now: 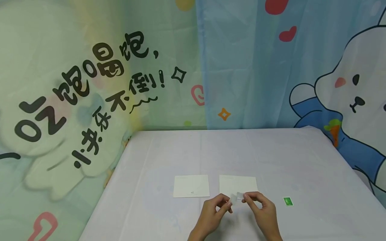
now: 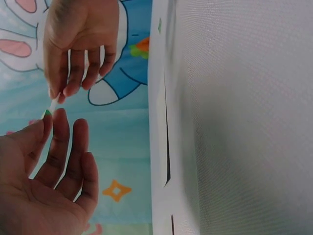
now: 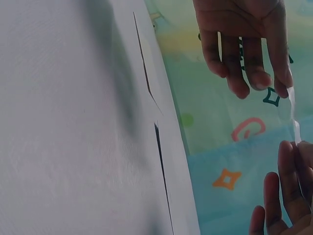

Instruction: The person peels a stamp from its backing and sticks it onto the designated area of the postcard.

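Above the table, close in front of the right white card (image 1: 238,182), both hands pinch a small thin white paper piece (image 1: 233,199) between them. My left hand (image 1: 212,212) holds its left end with thumb and forefinger; a bit of green shows at those fingertips in the left wrist view. My right hand (image 1: 263,213) pinches the other end between thumb and forefinger. From the right wrist side the paper piece (image 3: 294,117) looks like a narrow bent white strip running from one hand to the other. The remaining fingers of both hands are loosely bent.
Another white card (image 1: 191,186) with a tiny mark near its lower edge lies to the left on the white-covered table (image 1: 150,157). A small green, white-bordered stamp-like piece (image 1: 288,201) lies right of my right hand. Printed curtains (image 1: 229,67) hang behind the table.
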Motion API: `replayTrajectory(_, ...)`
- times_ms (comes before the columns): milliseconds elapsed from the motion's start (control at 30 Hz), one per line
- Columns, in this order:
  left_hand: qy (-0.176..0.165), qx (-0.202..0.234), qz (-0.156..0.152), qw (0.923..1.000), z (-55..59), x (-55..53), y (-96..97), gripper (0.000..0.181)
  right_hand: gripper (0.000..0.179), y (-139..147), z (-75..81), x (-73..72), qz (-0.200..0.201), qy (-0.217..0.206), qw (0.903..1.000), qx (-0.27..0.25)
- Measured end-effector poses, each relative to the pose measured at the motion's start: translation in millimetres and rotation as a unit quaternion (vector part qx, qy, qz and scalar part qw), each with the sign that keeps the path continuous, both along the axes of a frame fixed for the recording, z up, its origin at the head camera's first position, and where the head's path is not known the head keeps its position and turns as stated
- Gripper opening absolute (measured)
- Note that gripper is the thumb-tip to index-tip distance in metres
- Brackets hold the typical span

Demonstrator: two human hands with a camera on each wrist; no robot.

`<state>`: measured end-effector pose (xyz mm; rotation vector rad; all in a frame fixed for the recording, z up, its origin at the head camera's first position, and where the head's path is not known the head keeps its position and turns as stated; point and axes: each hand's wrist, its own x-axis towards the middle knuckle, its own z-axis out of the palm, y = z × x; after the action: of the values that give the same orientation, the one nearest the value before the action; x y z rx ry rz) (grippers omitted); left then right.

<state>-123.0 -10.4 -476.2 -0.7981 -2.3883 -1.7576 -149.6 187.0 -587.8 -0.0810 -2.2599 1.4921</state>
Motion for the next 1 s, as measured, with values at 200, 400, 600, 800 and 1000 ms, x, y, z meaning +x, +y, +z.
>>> replayTrajectory(200, -0.007, 0.002, 0.011, 0.9999, -4.3, -2.4, 0.6, 0.009, 0.013, 12, -4.4, -2.6, -0.036, -0.007, 0.9993, -0.007)
replayTrajectory(400, 0.0, 0.006, 0.021, 0.9998, -29.2, -12.6, 2.6, 0.01, 0.016, 25, 20.5, 10.8, -0.077, -0.045, 0.9959, 0.014)
replayTrajectory(600, -0.013, 0.023, 0.029, 0.9992, -38.6, -16.4, 0.7, 0.015, 0.03, 40, 59.2, 35.1, -0.132, -0.174, 0.9755, 0.022)
replayTrajectory(800, -0.018, 0.031, 0.03, 0.9989, -38.8, -16.6, 0.8, 0.015, 0.041, 66, 51.7, 44.7, -0.167, -0.261, 0.9499, 0.036)
replayTrajectory(1000, -0.026, 0.031, 0.029, 0.9988, -38.9, -17.0, 1.3, 0.016, 0.033, 77, 40.3, 44.6, -0.19, -0.275, 0.9403, 0.061)
